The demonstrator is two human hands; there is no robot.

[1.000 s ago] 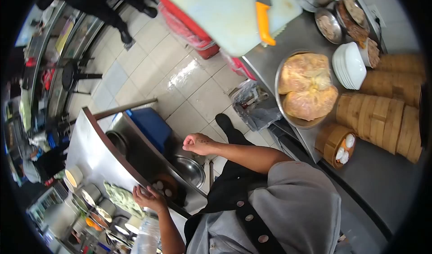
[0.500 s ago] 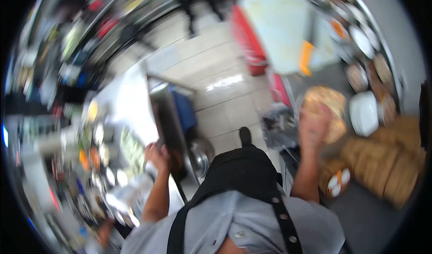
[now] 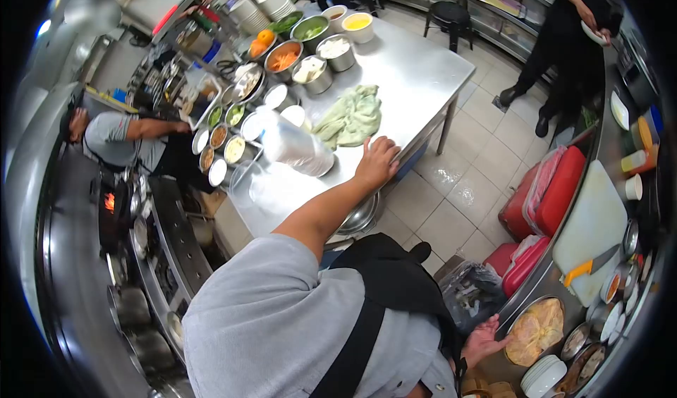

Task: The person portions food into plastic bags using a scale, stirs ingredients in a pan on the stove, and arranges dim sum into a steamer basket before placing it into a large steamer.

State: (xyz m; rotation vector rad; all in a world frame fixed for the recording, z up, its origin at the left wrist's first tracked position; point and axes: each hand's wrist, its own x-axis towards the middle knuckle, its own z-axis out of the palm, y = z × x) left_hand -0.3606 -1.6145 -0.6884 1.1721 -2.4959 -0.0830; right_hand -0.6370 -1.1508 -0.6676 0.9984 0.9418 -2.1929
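Note:
My left hand [image 3: 377, 162] lies on the edge of the steel table [image 3: 430, 66], its fingers stretched out and holding nothing. Just beyond its fingertips is a crumpled pale green cloth [image 3: 351, 116]. A clear plastic container [image 3: 303, 146] lies on its side to the left of that. At the lower right, my right hand [image 3: 484, 340] is open with the palm partly turned up. Its fingertips come close to a round tray of flat, yellowish food pieces [image 3: 534, 329]; whether they touch it I cannot tell.
Metal bowls of cut vegetables, one with carrots [image 3: 284, 59], crowd the table's far side. On the right counter a knife with an orange handle [image 3: 578, 272] lies on a white cutting board [image 3: 592, 232]. Red bins [image 3: 541, 193] stand beside it. One person [image 3: 134, 141] is near a lit stove; another [image 3: 564, 38] stands back right.
The view has swung left and steadied, bringing the table and stove into sight. My right hand has come off the yellowish food. My left hand remains at the table's edge.

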